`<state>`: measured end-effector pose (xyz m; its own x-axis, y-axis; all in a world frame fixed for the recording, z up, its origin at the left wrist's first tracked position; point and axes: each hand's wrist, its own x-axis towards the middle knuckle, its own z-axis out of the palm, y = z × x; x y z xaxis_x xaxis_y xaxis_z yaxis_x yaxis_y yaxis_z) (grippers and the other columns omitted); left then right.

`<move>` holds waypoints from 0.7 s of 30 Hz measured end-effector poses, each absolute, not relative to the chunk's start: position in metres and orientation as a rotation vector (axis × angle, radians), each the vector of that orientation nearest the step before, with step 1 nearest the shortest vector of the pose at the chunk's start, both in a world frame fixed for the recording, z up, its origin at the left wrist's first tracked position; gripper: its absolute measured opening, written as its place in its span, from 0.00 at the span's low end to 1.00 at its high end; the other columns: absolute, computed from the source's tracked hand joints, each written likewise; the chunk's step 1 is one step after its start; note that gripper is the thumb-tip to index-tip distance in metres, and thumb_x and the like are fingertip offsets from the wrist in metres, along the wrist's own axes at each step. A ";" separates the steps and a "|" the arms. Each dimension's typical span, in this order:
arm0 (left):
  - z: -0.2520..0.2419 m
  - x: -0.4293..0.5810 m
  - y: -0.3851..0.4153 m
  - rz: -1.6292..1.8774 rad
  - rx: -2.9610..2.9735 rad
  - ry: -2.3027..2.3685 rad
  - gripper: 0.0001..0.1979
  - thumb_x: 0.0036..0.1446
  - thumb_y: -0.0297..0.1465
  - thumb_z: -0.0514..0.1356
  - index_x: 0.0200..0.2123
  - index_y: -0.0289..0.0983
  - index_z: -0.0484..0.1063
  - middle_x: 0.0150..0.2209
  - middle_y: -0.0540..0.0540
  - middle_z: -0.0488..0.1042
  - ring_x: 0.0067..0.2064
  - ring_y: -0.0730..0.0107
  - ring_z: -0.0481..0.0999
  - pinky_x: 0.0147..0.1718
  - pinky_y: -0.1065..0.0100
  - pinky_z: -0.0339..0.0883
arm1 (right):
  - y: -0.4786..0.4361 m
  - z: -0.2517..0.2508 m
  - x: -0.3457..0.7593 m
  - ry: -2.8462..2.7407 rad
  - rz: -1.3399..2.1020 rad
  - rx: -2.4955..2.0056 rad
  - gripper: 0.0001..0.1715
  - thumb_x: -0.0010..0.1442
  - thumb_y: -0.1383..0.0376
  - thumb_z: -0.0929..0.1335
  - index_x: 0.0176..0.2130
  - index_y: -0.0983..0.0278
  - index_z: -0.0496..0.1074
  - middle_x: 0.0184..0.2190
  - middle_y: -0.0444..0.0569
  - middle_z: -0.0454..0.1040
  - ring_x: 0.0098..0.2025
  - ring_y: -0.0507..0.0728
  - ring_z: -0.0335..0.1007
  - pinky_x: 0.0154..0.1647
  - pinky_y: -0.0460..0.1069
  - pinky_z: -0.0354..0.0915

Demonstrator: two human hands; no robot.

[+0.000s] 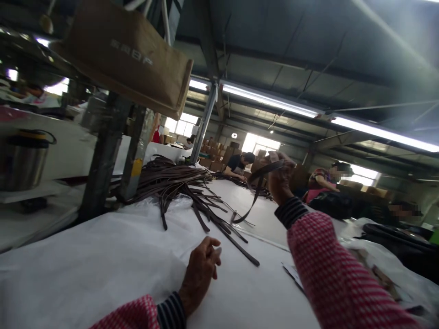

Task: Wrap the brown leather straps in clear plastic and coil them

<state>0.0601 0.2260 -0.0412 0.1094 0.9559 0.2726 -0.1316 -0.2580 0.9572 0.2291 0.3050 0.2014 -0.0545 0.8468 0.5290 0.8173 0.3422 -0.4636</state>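
Head view: at a workshop table (pixel 113 260) spread with white covering, you stand before a strap pile (pixel 171 178), its loose ends fanned towards you.
Right hand (pixel 281 176): raised to the right of the strap pile, your fingers appear closed around a single strap (pixel 258 173), which dangles in a curve; whether its low end touches the pile cannot be told.
Left hand (pixel 199 272): on your side of the strap pile, fingers relaxed and half curled, no strap in them.
Straps done: one is up in your grip; no finished lot can be picked out.
Straps left: many lie in the pile, so the work looks far from over.
Co-worker (pixel 235 167): bent over beyond the strap pile.
Brown bag (pixel 130 59): above the strap pile.
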 end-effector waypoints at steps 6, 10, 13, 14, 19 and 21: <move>-0.055 0.045 0.250 1.380 1.492 1.081 0.16 0.64 0.45 0.52 0.36 0.38 0.67 0.24 0.53 0.71 0.19 0.73 0.67 0.20 0.71 0.60 | 0.354 0.097 0.180 -2.107 -0.034 -1.336 0.31 0.64 0.59 0.72 0.63 0.60 0.66 0.54 0.56 0.76 0.56 0.65 0.71 0.56 0.58 0.67; -0.064 0.052 0.247 1.224 1.674 1.118 0.13 0.64 0.42 0.51 0.38 0.39 0.69 0.24 0.53 0.71 0.19 0.72 0.68 0.19 0.71 0.59 | 0.341 0.005 0.204 -2.266 0.057 -1.451 0.32 0.53 0.65 0.78 0.56 0.58 0.73 0.49 0.52 0.79 0.50 0.66 0.75 0.51 0.58 0.70; -0.062 0.054 0.242 1.136 1.780 1.155 0.11 0.64 0.38 0.50 0.38 0.40 0.69 0.23 0.53 0.70 0.18 0.72 0.66 0.19 0.71 0.57 | 0.323 -0.021 0.223 -2.251 0.071 -1.476 0.23 0.58 0.69 0.74 0.53 0.59 0.74 0.52 0.53 0.77 0.55 0.65 0.72 0.55 0.57 0.67; -0.060 0.054 0.240 1.108 1.817 1.159 0.11 0.63 0.37 0.50 0.38 0.40 0.69 0.24 0.53 0.71 0.18 0.72 0.66 0.19 0.71 0.56 | 0.315 -0.022 0.225 -2.225 0.073 -1.478 0.19 0.60 0.70 0.73 0.51 0.60 0.75 0.52 0.54 0.77 0.55 0.64 0.72 0.55 0.57 0.67; -0.047 0.052 0.232 1.037 1.984 1.185 0.10 0.63 0.31 0.51 0.35 0.40 0.71 0.24 0.50 0.72 0.21 0.69 0.69 0.24 0.69 0.59 | 0.240 0.017 0.204 -2.120 0.199 -1.350 0.09 0.70 0.64 0.67 0.45 0.62 0.78 0.42 0.48 0.79 0.42 0.56 0.75 0.44 0.50 0.69; -0.044 0.052 0.231 1.048 2.003 1.222 0.09 0.61 0.28 0.52 0.32 0.40 0.72 0.24 0.49 0.73 0.26 0.66 0.73 0.29 0.67 0.62 | 0.189 0.044 0.188 -2.033 0.530 -1.068 0.12 0.71 0.58 0.68 0.45 0.60 0.80 0.40 0.47 0.80 0.41 0.57 0.76 0.42 0.50 0.69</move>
